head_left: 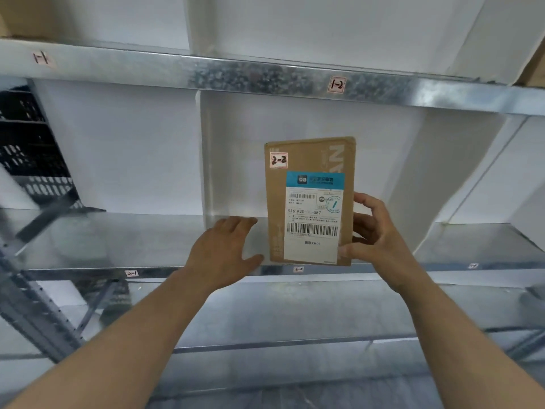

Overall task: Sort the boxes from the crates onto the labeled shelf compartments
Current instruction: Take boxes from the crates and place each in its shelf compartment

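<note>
Right hand [374, 234] fingers pinch the box [309, 160] edge; left hand [227, 246] fingers relaxed beside it.

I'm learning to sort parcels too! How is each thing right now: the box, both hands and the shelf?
Box, upright at the front of bay 2-2, marked 2-2.
Right hand, grips the box's right edge.
Left hand, open, just left of the box.
Shelf, tagged 2-1 and 2-2 along its front.
</note>
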Demonstrator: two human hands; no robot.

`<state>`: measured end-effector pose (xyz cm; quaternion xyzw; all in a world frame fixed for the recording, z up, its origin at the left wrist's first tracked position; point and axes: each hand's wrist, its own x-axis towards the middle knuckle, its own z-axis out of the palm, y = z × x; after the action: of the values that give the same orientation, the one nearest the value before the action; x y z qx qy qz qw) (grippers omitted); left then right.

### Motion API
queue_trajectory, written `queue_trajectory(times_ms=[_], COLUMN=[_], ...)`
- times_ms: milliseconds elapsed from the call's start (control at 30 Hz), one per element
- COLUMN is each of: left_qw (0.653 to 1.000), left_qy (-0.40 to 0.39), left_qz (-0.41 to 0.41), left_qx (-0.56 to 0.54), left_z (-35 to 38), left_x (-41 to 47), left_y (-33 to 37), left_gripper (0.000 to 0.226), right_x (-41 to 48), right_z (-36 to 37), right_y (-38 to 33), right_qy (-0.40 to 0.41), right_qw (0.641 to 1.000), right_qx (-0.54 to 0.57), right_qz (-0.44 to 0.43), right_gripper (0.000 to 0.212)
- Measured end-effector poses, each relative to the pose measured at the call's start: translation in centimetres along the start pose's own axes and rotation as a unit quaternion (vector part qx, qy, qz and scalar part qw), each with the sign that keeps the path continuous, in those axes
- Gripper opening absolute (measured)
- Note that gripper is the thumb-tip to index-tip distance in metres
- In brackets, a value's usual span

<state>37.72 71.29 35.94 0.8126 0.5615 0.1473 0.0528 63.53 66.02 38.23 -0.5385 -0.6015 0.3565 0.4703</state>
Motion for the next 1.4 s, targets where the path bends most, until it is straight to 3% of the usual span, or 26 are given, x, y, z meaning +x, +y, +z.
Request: queue_trajectory(times_ms=[300, 467, 533, 633, 767, 933, 1100, 1267, 1400], left_qw=[0.998, 0.994, 0.988, 0.948, 0.904, 0.904, 0.915, 0.907, 0.909], left_qy=[-0.024, -0.029, -0.048, -0.052, 0.004, 0.035, -0.001, -0.009, -0.02], left_qz=[-0.063, -0.101, -0.102, -0.117, -0.177, -0.205, -0.216, -0.231, -0.245], left_qx=[0.011, -0.013, -0.104, -0.29, -0.389, -0.375, -0.341, -0.352, -0.338], left_z=[2.8, 4.1, 4.8, 6.0, 7.5, 9.6, 11.7, 12.0, 11.2], left_x=[5.3, 7.4, 7.9, 8.4, 9.4, 10.1, 10.0, 9.0, 7.3], left_y=[-0.7, -1.7, -1.9, -1.5, -1.1, -1.7, -2.8, -2.7, -2.0], left_gripper=[0.073, 0.073, 0.07, 0.051, 0.041, 0.043, 0.046, 0.048, 0.062], right_x=[7.4, 11.1, 12.1, 13.2, 14.2, 14.9, 14.7, 14.1, 13.3], right_z=[-0.4, 0.7, 1.1, 1.9, 3.5, 5.3, 6.5, 6.3, 5.7], right_y=[4.2, 7.3, 8.4, 9.8, 11.4, 13.1, 15.0, 15.7, 14.3], right_qy=[-0.056, -0.08, -0.091, -0.103, -0.135, -0.166, -0.155, -0.15, -0.135], right_qw=[0.998, 0.997, 0.996, 0.994, 0.99, 0.983, 0.98, 0.977, 0.968], right_qx=[0.008, 0.003, 0.001, -0.005, -0.026, -0.063, -0.109, -0.129, -0.196], right_qz=[0.012, 0.011, 0.016, 0.025, 0.033, 0.049, 0.057, 0.077, 0.083], right_gripper=[0.085, 0.1, 0.105, 0.108, 0.116, 0.117, 0.103, 0.111, 0.101])
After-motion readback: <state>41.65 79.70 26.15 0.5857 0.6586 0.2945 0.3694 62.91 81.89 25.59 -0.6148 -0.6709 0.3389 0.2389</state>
